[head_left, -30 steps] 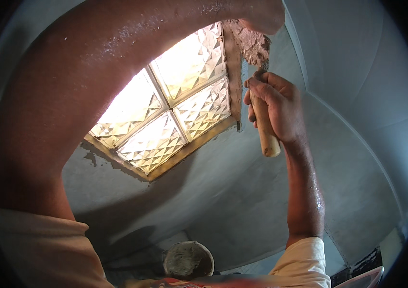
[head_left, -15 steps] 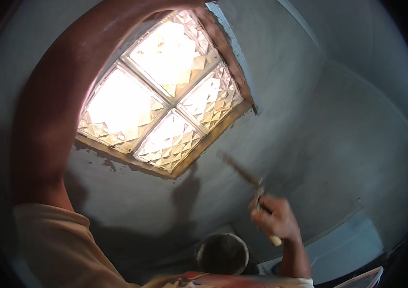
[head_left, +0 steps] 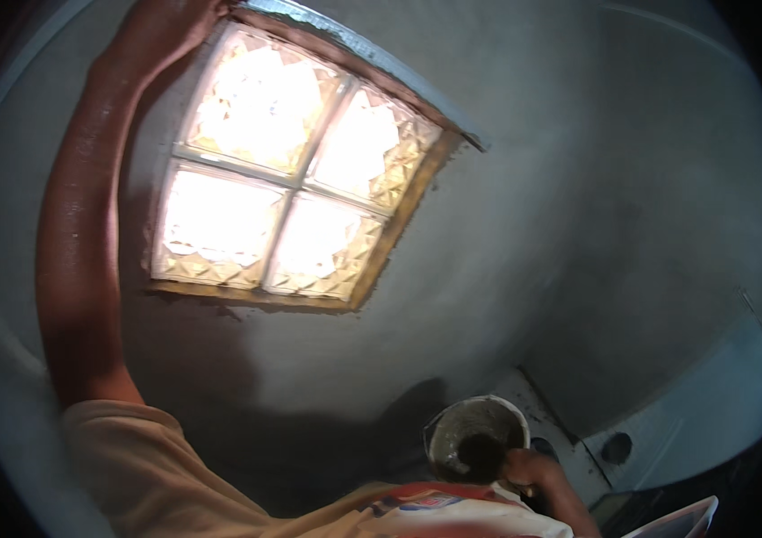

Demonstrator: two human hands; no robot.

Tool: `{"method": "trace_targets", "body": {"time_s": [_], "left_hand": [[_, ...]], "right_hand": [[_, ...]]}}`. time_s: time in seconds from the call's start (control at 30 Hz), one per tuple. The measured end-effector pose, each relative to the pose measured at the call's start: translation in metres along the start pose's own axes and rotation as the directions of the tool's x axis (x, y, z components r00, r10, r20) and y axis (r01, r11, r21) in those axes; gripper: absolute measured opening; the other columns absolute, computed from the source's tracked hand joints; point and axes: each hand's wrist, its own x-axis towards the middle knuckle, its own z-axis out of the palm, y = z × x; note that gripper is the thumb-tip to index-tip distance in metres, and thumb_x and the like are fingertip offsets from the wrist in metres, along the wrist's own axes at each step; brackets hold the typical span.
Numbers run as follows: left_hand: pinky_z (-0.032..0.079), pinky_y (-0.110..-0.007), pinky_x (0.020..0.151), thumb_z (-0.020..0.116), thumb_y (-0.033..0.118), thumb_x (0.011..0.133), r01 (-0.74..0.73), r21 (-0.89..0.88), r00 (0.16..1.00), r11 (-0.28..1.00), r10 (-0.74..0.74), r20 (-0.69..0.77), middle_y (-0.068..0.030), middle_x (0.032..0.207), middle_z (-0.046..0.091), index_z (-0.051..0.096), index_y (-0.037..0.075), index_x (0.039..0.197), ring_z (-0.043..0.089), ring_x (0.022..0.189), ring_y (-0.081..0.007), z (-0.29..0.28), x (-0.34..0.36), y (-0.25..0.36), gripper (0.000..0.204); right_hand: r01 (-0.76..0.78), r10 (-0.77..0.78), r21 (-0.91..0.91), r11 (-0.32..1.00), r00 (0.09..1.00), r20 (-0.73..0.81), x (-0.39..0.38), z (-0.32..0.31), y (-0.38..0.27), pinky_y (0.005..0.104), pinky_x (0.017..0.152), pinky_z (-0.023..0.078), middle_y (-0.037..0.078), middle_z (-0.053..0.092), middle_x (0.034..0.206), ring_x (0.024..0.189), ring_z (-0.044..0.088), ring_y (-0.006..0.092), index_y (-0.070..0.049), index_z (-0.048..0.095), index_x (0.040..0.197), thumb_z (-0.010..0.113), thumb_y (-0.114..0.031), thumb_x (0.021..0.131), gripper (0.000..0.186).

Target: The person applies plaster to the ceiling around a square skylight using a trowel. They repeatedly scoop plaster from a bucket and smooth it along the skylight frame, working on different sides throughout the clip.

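Observation:
My left hand [head_left: 174, 27] is raised at the upper left, fingers closed on a long silvery metal strip [head_left: 354, 52] along the top edge of a four-pane glass-block window [head_left: 367, 148]. Brownish mortar lines the window's edges. My right hand [head_left: 529, 468] is low at the bottom right, closed in front of a plaster-smeared bucket [head_left: 448, 421]; the trowel it grips is mostly hidden by the hand and bucket. Dark material shows inside the bucket.
Grey plastered wall [head_left: 533, 224] surrounds the window and curves away to the right. At lower right are a pale bluish panel [head_left: 695, 412] and a round dark opening [head_left: 615, 448]. A pale rimmed object [head_left: 686, 516] sits at the bottom edge.
My right hand has dropped with the trowel from beside the window to the bucket. My left arm stays raised at the window's top. The view has shifted, showing more of the bucket.

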Motion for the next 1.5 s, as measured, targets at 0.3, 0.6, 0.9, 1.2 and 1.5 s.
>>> {"method": "trace_targets", "body": {"time_s": [0.3,0.6,0.9,1.2,1.5], "left_hand": [[0.062,-0.046,0.100,0.073,0.013,0.104,-0.121,0.121,0.990,0.985,0.111,0.093,-0.0132,0.098,0.080,0.084,0.008,0.098,0.074,0.103,-0.0295,-0.016,0.014,-0.027,0.013],[0.063,-0.040,0.099,0.084,0.008,0.097,-0.334,0.012,0.938,0.943,0.333,-0.100,-0.0080,0.118,0.084,0.084,0.012,0.129,0.077,0.109,-0.0272,0.006,0.009,-0.065,0.032],[0.064,-0.042,0.096,0.086,0.008,0.094,-0.315,0.007,0.940,0.949,0.314,-0.133,-0.0083,0.116,0.084,0.084,0.009,0.123,0.077,0.107,-0.0278,0.010,0.016,-0.057,0.029],[0.065,-0.042,0.094,0.088,0.004,0.091,-0.345,0.027,0.923,0.938,0.344,-0.169,-0.0090,0.114,0.084,0.084,0.008,0.123,0.078,0.106,-0.0278,0.018,0.015,-0.060,0.032],[0.064,-0.041,0.095,0.087,0.005,0.091,-0.355,0.021,0.922,0.935,0.354,-0.159,-0.0084,0.111,0.084,0.084,0.008,0.121,0.078,0.106,-0.0278,0.020,0.015,-0.061,0.029]], "right_hand": [[0.131,-0.116,-0.253,0.959,0.991,0.073,0.012,-0.045,-0.013,0.0521,0.105,0.061,0.028,0.079,0.129,0.121,0.077,0.0438,0.001,0.078,0.133,0.079,-0.049,0.095,0.063],[0.473,-0.236,-0.186,0.861,0.048,-0.971,-0.014,-0.359,-0.179,0.0553,0.118,0.053,0.029,0.060,0.158,0.142,0.061,0.0513,0.003,0.053,0.160,0.071,-0.023,0.109,0.060],[0.310,-0.379,-0.486,0.817,-0.346,-0.858,0.030,-0.468,-0.213,0.0555,0.103,0.060,0.026,0.067,0.143,0.124,0.070,0.0482,-0.003,0.066,0.143,0.072,-0.019,0.105,0.042],[0.029,-0.473,-0.587,0.809,-0.562,-0.679,0.065,-0.485,-0.199,0.0472,0.097,0.065,0.024,0.071,0.137,0.119,0.074,0.0414,0.002,0.070,0.133,0.067,-0.010,0.103,0.032],[-0.006,-0.503,-0.599,0.801,-0.551,-0.666,0.052,-0.480,-0.203,0.0475,0.094,0.065,0.021,0.070,0.129,0.113,0.073,0.0405,0.002,0.068,0.135,0.065,-0.008,0.102,0.034]]}}
